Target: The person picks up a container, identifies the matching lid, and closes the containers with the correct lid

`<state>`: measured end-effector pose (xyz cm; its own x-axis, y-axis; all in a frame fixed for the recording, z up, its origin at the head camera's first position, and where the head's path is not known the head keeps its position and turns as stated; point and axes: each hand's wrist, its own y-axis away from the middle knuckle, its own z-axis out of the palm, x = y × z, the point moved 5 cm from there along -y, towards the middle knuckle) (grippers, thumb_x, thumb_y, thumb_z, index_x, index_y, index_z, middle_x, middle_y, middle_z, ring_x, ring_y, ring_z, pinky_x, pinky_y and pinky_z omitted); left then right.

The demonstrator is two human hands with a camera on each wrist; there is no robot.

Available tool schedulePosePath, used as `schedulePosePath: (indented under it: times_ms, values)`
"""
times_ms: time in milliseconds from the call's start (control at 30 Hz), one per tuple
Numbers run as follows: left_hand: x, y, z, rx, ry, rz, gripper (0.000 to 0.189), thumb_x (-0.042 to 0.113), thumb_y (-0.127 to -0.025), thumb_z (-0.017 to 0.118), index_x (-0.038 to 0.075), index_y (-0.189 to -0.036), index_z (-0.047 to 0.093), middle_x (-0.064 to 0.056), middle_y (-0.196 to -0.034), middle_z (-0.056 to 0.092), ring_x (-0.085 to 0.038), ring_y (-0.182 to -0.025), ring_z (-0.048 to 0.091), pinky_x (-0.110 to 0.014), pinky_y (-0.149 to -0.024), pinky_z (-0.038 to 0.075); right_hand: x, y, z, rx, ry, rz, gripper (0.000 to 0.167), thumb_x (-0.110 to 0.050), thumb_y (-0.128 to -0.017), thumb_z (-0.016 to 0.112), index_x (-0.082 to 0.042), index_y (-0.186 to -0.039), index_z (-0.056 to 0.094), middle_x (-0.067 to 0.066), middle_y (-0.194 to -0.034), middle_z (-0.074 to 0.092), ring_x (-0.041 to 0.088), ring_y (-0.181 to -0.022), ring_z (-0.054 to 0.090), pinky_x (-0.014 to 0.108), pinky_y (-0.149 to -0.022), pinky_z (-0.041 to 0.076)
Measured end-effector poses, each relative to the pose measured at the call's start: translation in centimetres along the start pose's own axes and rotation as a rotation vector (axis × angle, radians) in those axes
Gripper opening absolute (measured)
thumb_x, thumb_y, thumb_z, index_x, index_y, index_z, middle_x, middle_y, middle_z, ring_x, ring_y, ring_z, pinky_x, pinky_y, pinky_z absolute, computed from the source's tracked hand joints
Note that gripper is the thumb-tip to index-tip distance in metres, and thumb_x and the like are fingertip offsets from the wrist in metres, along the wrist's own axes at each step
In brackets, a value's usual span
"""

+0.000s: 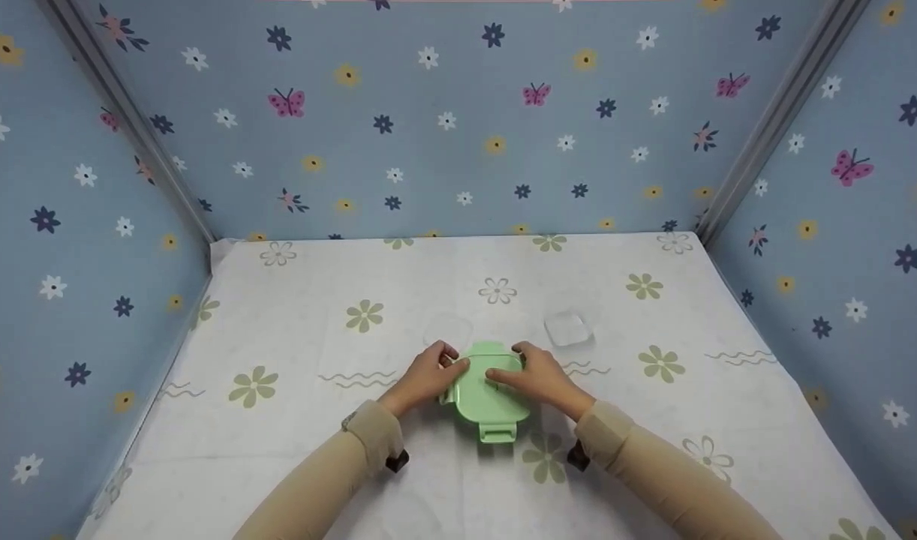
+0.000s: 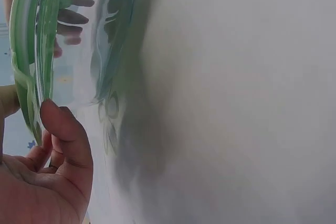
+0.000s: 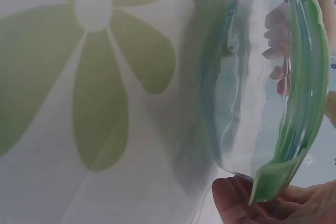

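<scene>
1. Evidently, the clear glass food container (image 3: 241,87) is standing on the flower-print tablecloth (image 1: 428,487), directly between both hands, with its green snap-on lid (image 1: 492,401) covering the top.
2. That central spot is probably serving reach: each hand is getting at one side without stretching.
3. The left hand (image 1: 427,379) is gripping the lid's far left corner, its thumb lying on top and its fingers curling in below the rim; the opening is narrow, little more than the edge being held.
4. The right hand (image 1: 542,381) is holding the opposite side more widely, its thumb reaching farther across the lid while its fingers are bending down beside the glass.
5. This two-sided hold is likely steadying the container and keeping the lid level; whether the lid is seating fully, I cannot tell.
6. The near locking flap (image 1: 497,433) is jutting outward, so it is presumably hanging unlatched.
7. Beyond the hands, a squarish clear piece (image 1: 569,330) and a fainter clear piece (image 1: 447,328) are lying on the cloth, perhaps sitting there to leave working room; their exact kind is not showing.
</scene>
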<state>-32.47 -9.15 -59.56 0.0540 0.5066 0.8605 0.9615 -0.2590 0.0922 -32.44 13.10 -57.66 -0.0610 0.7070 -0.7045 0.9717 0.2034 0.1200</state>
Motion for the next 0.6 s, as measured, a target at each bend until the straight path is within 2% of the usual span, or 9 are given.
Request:
schedulePosePath:
  times_ms: [167,333,500,600]
  values:
    - [-0.5,0.5,-0.4,-0.006,-0.002,-0.01,0.038,0.037,-0.107,0.065,0.003,-0.123,0.062,-0.009,-0.105,0.063,-0.018,-0.088,0.058,-0.028,-0.07,0.05,-0.3,-0.3,0.4,-0.012,-0.001,-0.001,0.076,-0.052,-0.089,0.087,0.004,-0.136,0.064,0.02,-0.126,0.074,0.031,-0.11,0.071,0.05,-0.098,0.059]
    - [-0.8,0.9,-0.6,-0.015,0.019,-0.006,0.037,0.036,-0.106,0.066,0.003,-0.123,0.062,-0.009,-0.105,0.063,-0.017,-0.08,0.057,-0.028,-0.065,0.049,-0.2,-0.6,0.8,-0.022,0.004,0.013,0.078,-0.054,-0.088,0.088,0.001,-0.137,0.062,0.017,-0.121,0.074,0.024,-0.1,0.067,0.045,-0.09,0.059]
    - [-1.2,1.5,-0.7,-0.037,0.04,-0.017,0.037,0.037,-0.105,0.068,0.004,-0.122,0.061,-0.009,-0.104,0.063,-0.015,-0.071,0.057,-0.027,-0.059,0.049,-0.1,-1.0,1.2,-0.024,0.015,0.018,0.086,-0.057,-0.085,0.089,0.004,-0.14,0.061,0.019,-0.123,0.074,0.025,-0.101,0.067,0.046,-0.091,0.059]
    - [-1.4,1.7,-0.8,-0.051,0.046,-0.007,0.038,0.037,-0.105,0.068,0.004,-0.122,0.062,-0.009,-0.104,0.064,-0.014,-0.074,0.058,-0.027,-0.061,0.05,-0.1,-1.3,1.4,-0.018,0.014,0.022,0.09,-0.057,-0.083,0.09,0.005,-0.141,0.061,0.021,-0.126,0.074,0.028,-0.106,0.068,0.048,-0.095,0.059]
